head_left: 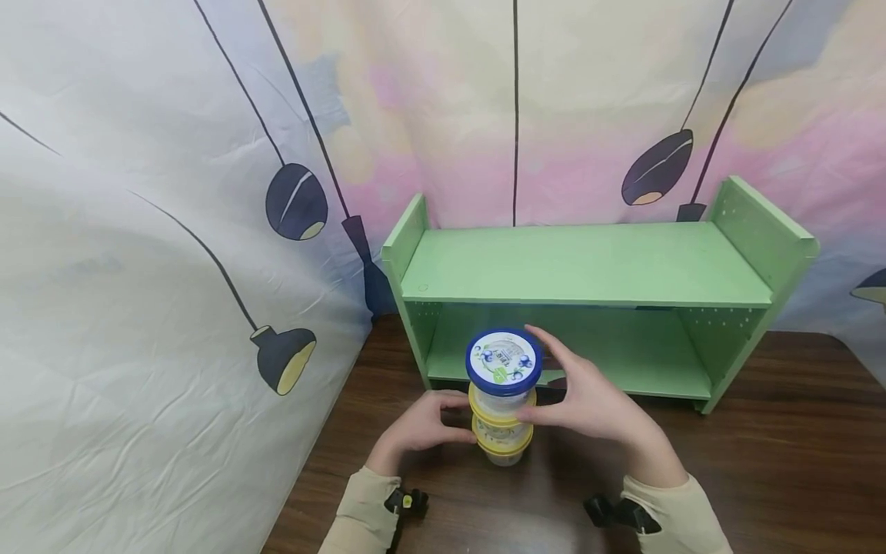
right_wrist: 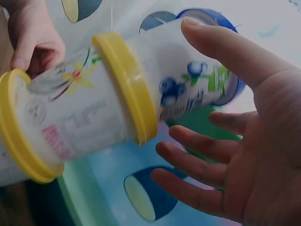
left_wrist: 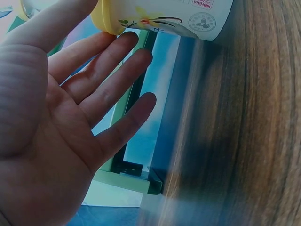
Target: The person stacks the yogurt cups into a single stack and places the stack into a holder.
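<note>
Three lidded paper tubs stand stacked on the brown table in front of the green shelf. The top tub (head_left: 504,365) has a blue lid with blueberries on it. Under it come a yellow-lidded middle tub (right_wrist: 89,101) with a vanilla flower print and a yellow-lidded bottom tub (head_left: 505,459). My left hand (head_left: 422,423) is at the stack's left side, its thumb and fingertips by the yellow lids. Around the right side of the top tub spreads my right hand (head_left: 588,396), thumb near the upper yellow lid. Its other fingers (right_wrist: 197,155) are extended, apart from the tubs.
A green two-tier shelf (head_left: 588,265) stands on the table (head_left: 782,462) just behind the stack. A printed cloth (head_left: 173,323) with lamp drawings hangs behind and along the left. Black wrist straps (head_left: 626,514) sit over the sleeves.
</note>
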`<state>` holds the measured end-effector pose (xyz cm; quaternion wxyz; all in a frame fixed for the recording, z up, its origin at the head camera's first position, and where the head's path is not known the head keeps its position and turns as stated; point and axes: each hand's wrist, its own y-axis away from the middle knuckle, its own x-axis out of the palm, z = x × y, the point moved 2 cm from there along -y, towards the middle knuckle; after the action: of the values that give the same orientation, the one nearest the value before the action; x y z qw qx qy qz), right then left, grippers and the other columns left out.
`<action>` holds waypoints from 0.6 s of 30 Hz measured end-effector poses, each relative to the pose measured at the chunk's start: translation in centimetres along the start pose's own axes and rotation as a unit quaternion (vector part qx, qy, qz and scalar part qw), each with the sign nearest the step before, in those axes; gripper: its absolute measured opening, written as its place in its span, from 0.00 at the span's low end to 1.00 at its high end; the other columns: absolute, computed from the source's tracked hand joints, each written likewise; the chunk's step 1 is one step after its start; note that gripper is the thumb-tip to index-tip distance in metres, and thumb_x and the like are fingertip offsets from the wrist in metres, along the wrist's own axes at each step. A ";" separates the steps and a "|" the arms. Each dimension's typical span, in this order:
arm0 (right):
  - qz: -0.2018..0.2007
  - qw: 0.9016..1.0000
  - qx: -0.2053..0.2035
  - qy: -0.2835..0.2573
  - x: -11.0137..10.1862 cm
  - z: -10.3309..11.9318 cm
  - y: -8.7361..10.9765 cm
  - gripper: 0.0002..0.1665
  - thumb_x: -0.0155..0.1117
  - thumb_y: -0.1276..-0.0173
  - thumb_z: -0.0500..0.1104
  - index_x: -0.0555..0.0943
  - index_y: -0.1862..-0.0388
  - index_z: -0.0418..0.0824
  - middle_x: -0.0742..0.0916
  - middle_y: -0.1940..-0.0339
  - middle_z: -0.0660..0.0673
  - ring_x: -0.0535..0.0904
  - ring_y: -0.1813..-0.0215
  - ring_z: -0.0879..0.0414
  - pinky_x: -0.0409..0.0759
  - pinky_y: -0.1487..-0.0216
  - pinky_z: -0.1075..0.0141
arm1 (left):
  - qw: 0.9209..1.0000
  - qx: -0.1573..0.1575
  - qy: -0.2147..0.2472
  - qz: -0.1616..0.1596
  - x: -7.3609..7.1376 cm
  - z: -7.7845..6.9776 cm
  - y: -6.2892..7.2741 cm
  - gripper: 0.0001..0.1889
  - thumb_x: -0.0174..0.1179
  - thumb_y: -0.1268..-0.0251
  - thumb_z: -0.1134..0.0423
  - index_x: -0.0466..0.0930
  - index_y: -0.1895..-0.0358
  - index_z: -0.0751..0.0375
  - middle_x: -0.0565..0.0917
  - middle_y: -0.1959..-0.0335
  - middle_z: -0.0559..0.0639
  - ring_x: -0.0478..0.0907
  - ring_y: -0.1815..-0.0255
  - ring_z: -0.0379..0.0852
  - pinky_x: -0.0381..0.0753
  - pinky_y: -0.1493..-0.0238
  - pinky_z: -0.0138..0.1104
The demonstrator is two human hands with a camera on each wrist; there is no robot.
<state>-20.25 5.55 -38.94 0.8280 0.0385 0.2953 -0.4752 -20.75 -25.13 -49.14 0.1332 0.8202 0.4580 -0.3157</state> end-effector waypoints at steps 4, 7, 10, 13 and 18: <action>-0.001 1.000 0.004 -0.028 -0.2 -1.4 0.8 0.68 0.88 0.43 0.56 0.56 0.11 0.54 0.76 0.23 0.43 0.77 0.28 0.41 0.82 0.36 0.43 | 1.000 -0.003 -0.002 0.001 -0.1 -0.1 0.0 0.31 0.80 0.38 0.49 0.85 0.32 0.48 0.85 0.36 0.38 0.79 0.33 0.39 0.77 0.29 0.41; 0.004 0.998 0.012 -0.054 -0.2 -2.8 1.4 0.63 0.87 0.39 0.51 0.59 0.13 0.50 0.74 0.21 0.41 0.77 0.28 0.39 0.83 0.35 0.49 | 1.000 -0.012 -0.002 -0.003 -0.3 -0.1 0.2 0.30 0.80 0.37 0.49 0.86 0.32 0.47 0.85 0.36 0.37 0.79 0.32 0.39 0.77 0.29 0.42; 0.013 0.997 0.018 -0.072 -0.1 -4.3 2.0 0.57 0.85 0.37 0.47 0.63 0.15 0.46 0.74 0.21 0.39 0.77 0.28 0.37 0.83 0.35 0.54 | 1.000 -0.018 -0.003 -0.007 -0.4 -0.2 0.3 0.30 0.80 0.37 0.48 0.86 0.32 0.48 0.85 0.36 0.37 0.79 0.32 0.40 0.77 0.29 0.44; 0.025 0.996 0.023 -0.086 0.4 -5.7 2.4 0.52 0.84 0.35 0.46 0.67 0.17 0.42 0.76 0.23 0.38 0.77 0.28 0.38 0.82 0.34 0.55 | 1.000 -0.017 -0.004 -0.009 -0.4 -0.2 0.3 0.29 0.80 0.37 0.49 0.86 0.33 0.48 0.85 0.36 0.38 0.79 0.32 0.40 0.77 0.29 0.44; 0.047 0.993 0.030 -0.103 1.4 -7.2 3.0 0.46 0.82 0.33 0.46 0.71 0.21 0.37 0.79 0.25 0.37 0.77 0.28 0.37 0.82 0.34 0.50 | 1.000 -0.013 0.000 -0.005 -0.3 -0.2 0.2 0.29 0.80 0.37 0.49 0.86 0.33 0.48 0.85 0.36 0.37 0.79 0.33 0.39 0.77 0.29 0.42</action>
<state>-20.54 8.60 -46.28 0.8738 0.0279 0.1921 -0.4459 -20.66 -25.32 -48.84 0.1426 0.8159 0.4662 -0.3108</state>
